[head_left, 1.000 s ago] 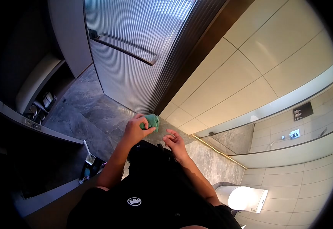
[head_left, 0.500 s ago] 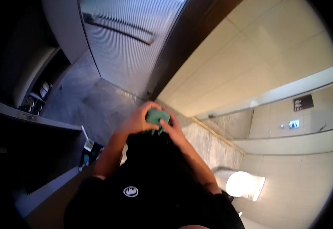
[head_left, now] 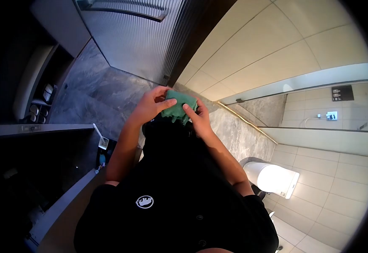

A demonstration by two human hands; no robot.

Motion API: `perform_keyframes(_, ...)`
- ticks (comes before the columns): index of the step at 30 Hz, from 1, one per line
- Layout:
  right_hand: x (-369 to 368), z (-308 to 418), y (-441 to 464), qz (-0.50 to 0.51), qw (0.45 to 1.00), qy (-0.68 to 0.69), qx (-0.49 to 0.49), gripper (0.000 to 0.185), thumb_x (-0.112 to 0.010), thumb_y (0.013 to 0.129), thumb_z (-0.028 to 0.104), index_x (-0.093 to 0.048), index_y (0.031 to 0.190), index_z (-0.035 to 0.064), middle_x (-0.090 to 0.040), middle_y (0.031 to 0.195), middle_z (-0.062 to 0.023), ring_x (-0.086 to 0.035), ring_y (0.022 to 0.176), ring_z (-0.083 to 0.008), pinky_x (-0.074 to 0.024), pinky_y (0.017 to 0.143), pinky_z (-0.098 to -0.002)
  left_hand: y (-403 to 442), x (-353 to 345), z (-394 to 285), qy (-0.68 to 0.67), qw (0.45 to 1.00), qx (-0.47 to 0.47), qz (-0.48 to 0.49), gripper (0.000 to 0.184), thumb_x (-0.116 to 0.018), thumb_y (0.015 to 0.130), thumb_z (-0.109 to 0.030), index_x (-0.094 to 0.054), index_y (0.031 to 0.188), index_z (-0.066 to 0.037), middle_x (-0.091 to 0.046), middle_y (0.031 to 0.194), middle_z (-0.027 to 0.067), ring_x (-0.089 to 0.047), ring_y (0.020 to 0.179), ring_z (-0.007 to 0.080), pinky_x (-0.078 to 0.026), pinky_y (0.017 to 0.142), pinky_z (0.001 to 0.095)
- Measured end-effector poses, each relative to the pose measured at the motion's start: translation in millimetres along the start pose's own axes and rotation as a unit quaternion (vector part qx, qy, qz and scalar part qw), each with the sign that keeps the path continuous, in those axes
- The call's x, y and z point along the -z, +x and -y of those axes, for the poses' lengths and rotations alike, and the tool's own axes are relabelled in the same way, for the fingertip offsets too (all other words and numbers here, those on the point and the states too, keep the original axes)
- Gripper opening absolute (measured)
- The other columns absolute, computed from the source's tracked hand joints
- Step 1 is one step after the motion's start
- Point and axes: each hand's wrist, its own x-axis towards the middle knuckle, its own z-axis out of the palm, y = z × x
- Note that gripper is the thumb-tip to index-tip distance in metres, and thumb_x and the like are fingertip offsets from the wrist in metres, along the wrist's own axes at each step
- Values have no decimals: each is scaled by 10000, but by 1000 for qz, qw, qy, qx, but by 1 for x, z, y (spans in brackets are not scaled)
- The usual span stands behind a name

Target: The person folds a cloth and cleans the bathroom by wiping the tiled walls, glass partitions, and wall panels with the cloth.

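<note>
The left hand [head_left: 152, 105] is closed in a pinch on a green cloth [head_left: 176, 111]. Its thumb lies on the cloth, and its fingers curl around the far edge and are partly hidden. The right hand [head_left: 199, 118] holds the same cloth from the other side. Its thumb presses on the cloth, pointing up and to the left, and its fingers go behind the right edge. Both hands are bent in close, with the cloth between the thumbs and the fingers. The cloth is right between the two hands, bunched into a rough square, with wavy bits at its bottom edge. It is up in the air, in front of the person's black clothes [head_left: 175, 181] and above the gray floor [head_left: 103, 92]. The two thumb tips are near each other but apart. A ribbed glass door [head_left: 137, 46] stands ahead, and a white toilet [head_left: 272, 179] is off to the right.
</note>
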Motion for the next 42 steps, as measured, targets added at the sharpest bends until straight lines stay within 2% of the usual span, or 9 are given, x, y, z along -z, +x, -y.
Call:
perform_keyframes(9,3,-1,2,54,992,94,-65,409,-620,905,124,-462,1270,26,-579,1142,-62,-565,1024,-143,-463,878,-275,5,6,3,-104,994,-14,-26,460,-684,854,-96,-479,1259,-19,-620,1083,84,-591,946,137,-493,813,267)
perform_keyframes(13,-4,8,-2,40,986,148,-60,326,-554,937,111,-475,1251,71,-580,1107,-46,-577,986,-124,-486,785,-229,1,2,-2,-114,992,-46,-16,539,-680,847,-80,-418,1316,-38,-606,1116,99,-578,989,155,-497,817,285)
perform_keyframes(19,1,-2,2,11,987,152,-44,337,-555,944,124,-464,1262,64,-579,1135,-51,-582,992,-129,-478,824,-241,-2,-4,-8,4,999,-48,14,642,-696,812,-67,-367,1362,-39,-598,1153,119,-581,994,182,-495,833,305)
perform_keyframes(26,4,-8,5,-1,1000,-7,9,322,-566,939,99,-483,1243,35,-610,1085,-36,-572,991,-103,-460,858,-250,4,3,4,164,983,-75,-46,583,-731,776,-81,-471,1291,2,-652,1079,103,-598,941,129,-470,763,254)
perform_keyframes(28,7,-11,5,-2,1000,18,-16,321,-558,942,99,-481,1248,40,-602,1096,-38,-571,1000,-110,-464,857,-254,2,0,-4,191,974,-110,-57,560,-735,772,-85,-494,1268,7,-659,1067,104,-598,940,122,-463,753,248)
perform_keyframes(30,5,-8,4,-4,998,43,-41,320,-551,946,100,-478,1252,44,-594,1106,-40,-570,1009,-117,-469,856,-257,-2,-3,-16,171,984,20,-39,525,-726,793,-107,-486,1244,14,-644,1080,116,-602,939,150,-468,786,268)
perform_keyframes(32,-3,2,1,-9,982,173,-70,323,-541,947,97,-472,1260,57,-569,1145,-53,-564,1032,-135,-480,849,-267,0,-5,-5,136,990,-5,-36,494,-720,807,-123,-486,1220,14,-636,1074,119,-600,937,162,-472,794,276)
perform_keyframes(40,5,-1,0,-23,986,155,-54,334,-565,935,138,-471,1232,19,-561,1158,-73,-535,1083,-166,-434,934,-302,5,-9,15,46,996,-67,-34,424,-708,846,-206,-498,1142,14,-611,1014,101,-575,939,159,-488,789,301)
perform_keyframes(42,4,-5,3,-36,986,155,-55,332,-570,938,167,-478,1218,13,-567,1143,-75,-535,1075,-161,-430,932,-301,7,-8,17,100,994,-8,-42,434,-737,821,-254,-534,1100,10,-603,981,80,-560,901,137,-479,763,291)
